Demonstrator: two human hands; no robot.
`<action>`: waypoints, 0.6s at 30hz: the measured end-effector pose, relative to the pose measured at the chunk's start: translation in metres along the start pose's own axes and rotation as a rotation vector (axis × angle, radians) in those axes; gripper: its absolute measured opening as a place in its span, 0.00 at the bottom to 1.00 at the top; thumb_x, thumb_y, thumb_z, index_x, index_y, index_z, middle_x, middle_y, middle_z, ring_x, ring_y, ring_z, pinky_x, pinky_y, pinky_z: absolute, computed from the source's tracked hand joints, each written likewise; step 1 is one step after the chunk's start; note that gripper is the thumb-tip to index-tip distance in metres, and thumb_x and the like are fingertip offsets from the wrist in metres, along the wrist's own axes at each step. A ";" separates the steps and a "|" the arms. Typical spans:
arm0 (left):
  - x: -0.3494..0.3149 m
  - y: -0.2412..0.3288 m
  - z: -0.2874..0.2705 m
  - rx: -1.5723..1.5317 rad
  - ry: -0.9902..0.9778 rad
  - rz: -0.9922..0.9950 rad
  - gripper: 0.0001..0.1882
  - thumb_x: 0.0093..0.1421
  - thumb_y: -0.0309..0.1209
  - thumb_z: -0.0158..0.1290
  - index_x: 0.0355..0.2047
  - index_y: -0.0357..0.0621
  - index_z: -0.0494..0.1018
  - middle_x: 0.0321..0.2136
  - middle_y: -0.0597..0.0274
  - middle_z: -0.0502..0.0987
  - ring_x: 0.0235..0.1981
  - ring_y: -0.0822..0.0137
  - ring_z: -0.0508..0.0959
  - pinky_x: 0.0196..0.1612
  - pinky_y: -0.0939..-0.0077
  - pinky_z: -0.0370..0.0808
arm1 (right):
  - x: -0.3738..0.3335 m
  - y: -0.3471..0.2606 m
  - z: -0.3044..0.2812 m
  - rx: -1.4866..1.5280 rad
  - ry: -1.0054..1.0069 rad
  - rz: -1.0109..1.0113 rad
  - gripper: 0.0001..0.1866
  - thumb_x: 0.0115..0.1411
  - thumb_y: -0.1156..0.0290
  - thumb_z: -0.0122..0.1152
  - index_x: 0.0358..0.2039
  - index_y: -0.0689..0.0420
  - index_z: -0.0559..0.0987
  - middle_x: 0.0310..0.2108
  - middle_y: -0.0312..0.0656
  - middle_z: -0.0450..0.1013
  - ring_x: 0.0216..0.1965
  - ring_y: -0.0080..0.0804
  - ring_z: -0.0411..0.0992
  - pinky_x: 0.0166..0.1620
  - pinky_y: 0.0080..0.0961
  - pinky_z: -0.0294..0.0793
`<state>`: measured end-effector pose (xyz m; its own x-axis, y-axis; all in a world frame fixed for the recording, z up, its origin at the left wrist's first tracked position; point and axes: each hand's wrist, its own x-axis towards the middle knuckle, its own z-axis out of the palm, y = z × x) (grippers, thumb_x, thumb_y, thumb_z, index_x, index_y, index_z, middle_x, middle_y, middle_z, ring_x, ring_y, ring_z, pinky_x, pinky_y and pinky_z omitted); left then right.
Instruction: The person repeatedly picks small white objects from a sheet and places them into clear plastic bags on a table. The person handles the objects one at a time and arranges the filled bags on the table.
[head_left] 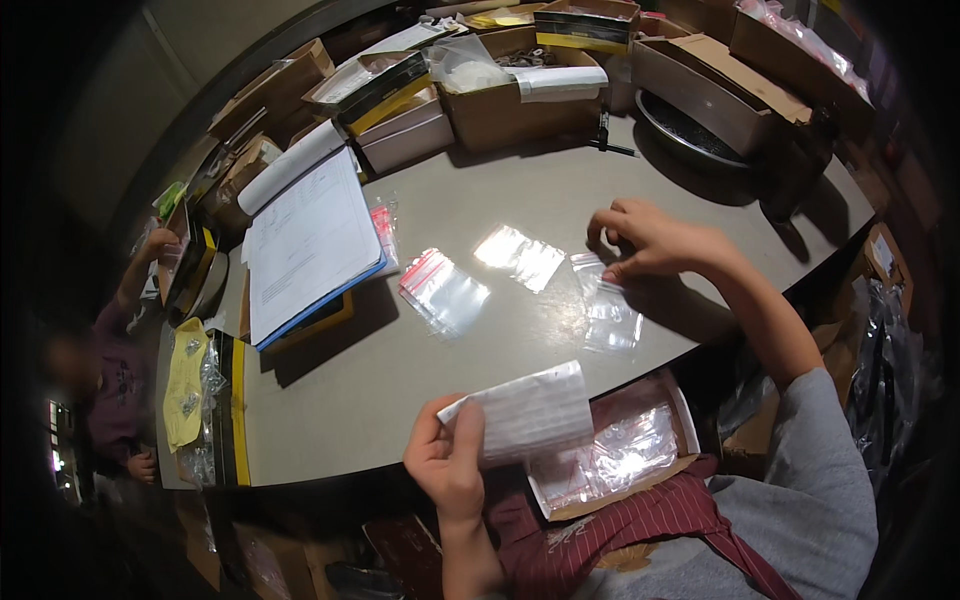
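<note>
My left hand [450,460] is closed on a white folded paper [530,408] with faint lines, held over the table's near edge. My right hand [650,240] hovers at the top of some clear zip bags [612,318], thumb near their upper edge and a gap between thumb and curled fingers. Left of these lies a shiny clear group of small bags [520,257], then a fanned stack of zip bags with red strips [443,293]. Below the paper, a shallow open carton [692,425] holds more clear plastic bags and rests against my lap.
A clipboard of papers [312,250] leans on a box at left. Cardboard boxes [525,115] line the far edge, beside a black pen [612,149] and a dark round tray [690,130]. A yellow packet [186,385] lies leftmost. Another person [115,370] stands at far left.
</note>
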<state>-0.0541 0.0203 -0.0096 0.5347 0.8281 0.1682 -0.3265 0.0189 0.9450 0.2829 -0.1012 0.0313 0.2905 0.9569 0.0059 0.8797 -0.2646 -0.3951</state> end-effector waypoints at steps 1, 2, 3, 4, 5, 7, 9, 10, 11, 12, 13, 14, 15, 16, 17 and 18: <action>-0.004 0.001 -0.004 0.005 0.012 -0.002 0.07 0.64 0.21 0.58 0.40 0.29 0.76 0.31 0.63 0.79 0.32 0.78 0.76 0.39 0.85 0.71 | -0.007 -0.001 0.002 -0.027 -0.036 -0.037 0.20 0.56 0.60 0.73 0.44 0.54 0.77 0.39 0.42 0.70 0.47 0.37 0.67 0.47 0.35 0.69; -0.008 0.002 -0.007 0.010 0.022 -0.003 0.07 0.63 0.22 0.58 0.40 0.29 0.77 0.31 0.64 0.79 0.32 0.79 0.75 0.38 0.86 0.70 | -0.015 -0.003 0.006 0.037 -0.040 -0.052 0.18 0.56 0.61 0.73 0.41 0.54 0.78 0.38 0.41 0.70 0.46 0.37 0.67 0.47 0.34 0.69; -0.011 0.003 -0.009 0.008 0.041 -0.021 0.07 0.64 0.23 0.57 0.39 0.31 0.76 0.31 0.64 0.78 0.32 0.77 0.74 0.40 0.84 0.69 | -0.022 -0.007 0.010 0.100 -0.042 -0.066 0.15 0.56 0.62 0.72 0.39 0.55 0.78 0.38 0.41 0.70 0.45 0.36 0.67 0.46 0.34 0.69; -0.015 0.004 -0.012 -0.001 0.060 -0.013 0.07 0.64 0.24 0.57 0.39 0.31 0.76 0.31 0.63 0.78 0.32 0.76 0.74 0.40 0.84 0.69 | -0.033 -0.013 0.013 0.164 -0.048 -0.076 0.13 0.56 0.63 0.72 0.37 0.55 0.79 0.38 0.40 0.70 0.44 0.36 0.67 0.46 0.33 0.69; -0.018 0.003 -0.014 -0.013 0.071 -0.010 0.07 0.64 0.24 0.57 0.39 0.31 0.76 0.31 0.63 0.78 0.32 0.76 0.74 0.41 0.84 0.69 | -0.044 -0.029 0.009 0.281 -0.046 -0.037 0.12 0.55 0.66 0.68 0.35 0.59 0.80 0.36 0.45 0.73 0.43 0.42 0.71 0.46 0.36 0.70; -0.023 0.001 -0.020 -0.023 0.083 -0.007 0.07 0.65 0.25 0.56 0.39 0.30 0.76 0.31 0.61 0.78 0.33 0.74 0.75 0.41 0.82 0.70 | -0.063 -0.032 0.021 0.360 -0.008 -0.047 0.11 0.55 0.67 0.68 0.35 0.59 0.81 0.35 0.45 0.74 0.42 0.42 0.71 0.46 0.35 0.71; -0.026 0.000 -0.017 -0.028 0.122 -0.003 0.07 0.63 0.24 0.57 0.37 0.29 0.76 0.28 0.65 0.76 0.28 0.79 0.70 0.35 0.87 0.64 | -0.076 -0.038 0.026 0.392 -0.011 -0.079 0.09 0.54 0.71 0.67 0.35 0.59 0.82 0.34 0.46 0.76 0.42 0.42 0.72 0.46 0.35 0.72; -0.028 -0.001 -0.017 -0.029 0.144 -0.002 0.07 0.62 0.23 0.57 0.36 0.29 0.76 0.26 0.67 0.75 0.26 0.81 0.67 0.32 0.90 0.61 | -0.080 -0.042 0.027 0.386 -0.038 -0.139 0.08 0.54 0.71 0.67 0.35 0.59 0.82 0.34 0.46 0.75 0.42 0.42 0.72 0.46 0.35 0.72; -0.030 -0.003 -0.020 -0.020 0.145 -0.010 0.07 0.62 0.23 0.58 0.36 0.29 0.76 0.26 0.68 0.74 0.25 0.82 0.66 0.31 0.89 0.61 | -0.083 -0.046 0.028 0.379 -0.064 -0.201 0.08 0.54 0.72 0.66 0.35 0.59 0.82 0.34 0.45 0.75 0.42 0.42 0.72 0.46 0.36 0.72; -0.033 -0.004 -0.022 -0.004 0.133 -0.031 0.07 0.62 0.23 0.58 0.36 0.29 0.76 0.26 0.67 0.75 0.26 0.82 0.67 0.32 0.89 0.62 | -0.088 -0.049 0.028 0.374 -0.091 -0.263 0.08 0.53 0.72 0.66 0.34 0.59 0.82 0.33 0.45 0.75 0.42 0.42 0.72 0.46 0.36 0.73; -0.035 -0.004 -0.024 0.014 0.124 -0.042 0.07 0.62 0.23 0.58 0.37 0.29 0.76 0.26 0.67 0.75 0.26 0.82 0.68 0.32 0.89 0.62 | -0.090 -0.052 0.024 0.323 -0.173 -0.312 0.11 0.53 0.72 0.66 0.39 0.59 0.82 0.36 0.45 0.75 0.43 0.43 0.72 0.48 0.36 0.73; -0.038 -0.003 -0.025 0.033 0.117 -0.054 0.07 0.62 0.24 0.58 0.37 0.29 0.76 0.26 0.67 0.75 0.26 0.81 0.68 0.32 0.89 0.63 | -0.092 -0.054 0.021 0.334 -0.203 -0.362 0.13 0.55 0.71 0.66 0.42 0.59 0.82 0.39 0.44 0.75 0.44 0.41 0.71 0.50 0.36 0.72; -0.041 -0.002 -0.024 0.055 0.115 -0.069 0.08 0.63 0.24 0.58 0.38 0.29 0.76 0.27 0.67 0.76 0.27 0.81 0.69 0.33 0.89 0.64 | -0.094 -0.057 0.020 0.344 -0.233 -0.413 0.15 0.57 0.70 0.66 0.45 0.59 0.82 0.42 0.44 0.75 0.46 0.39 0.70 0.51 0.36 0.72; -0.041 -0.001 -0.020 0.073 0.108 -0.074 0.08 0.63 0.24 0.58 0.38 0.29 0.76 0.28 0.66 0.77 0.27 0.81 0.71 0.33 0.89 0.65 | -0.093 -0.058 0.019 0.346 -0.255 -0.466 0.17 0.58 0.69 0.66 0.48 0.59 0.82 0.45 0.43 0.75 0.47 0.38 0.70 0.53 0.36 0.71; -0.043 0.000 -0.017 0.091 0.102 -0.079 0.08 0.63 0.24 0.58 0.38 0.29 0.76 0.28 0.65 0.77 0.28 0.81 0.72 0.34 0.89 0.67 | -0.093 -0.060 0.021 0.376 -0.217 -0.512 0.20 0.61 0.67 0.66 0.51 0.61 0.80 0.49 0.46 0.75 0.48 0.39 0.72 0.52 0.34 0.72; -0.046 0.001 -0.014 0.105 0.080 -0.092 0.09 0.64 0.25 0.58 0.39 0.29 0.76 0.29 0.65 0.78 0.29 0.80 0.72 0.35 0.87 0.67 | -0.091 -0.065 0.024 0.451 -0.182 -0.487 0.20 0.60 0.67 0.65 0.50 0.61 0.79 0.48 0.46 0.74 0.48 0.41 0.73 0.52 0.36 0.73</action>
<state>-0.0901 -0.0096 -0.0205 0.4931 0.8679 0.0604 -0.1932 0.0416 0.9803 0.1899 -0.1685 0.0340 -0.2003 0.9695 0.1410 0.6397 0.2384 -0.7307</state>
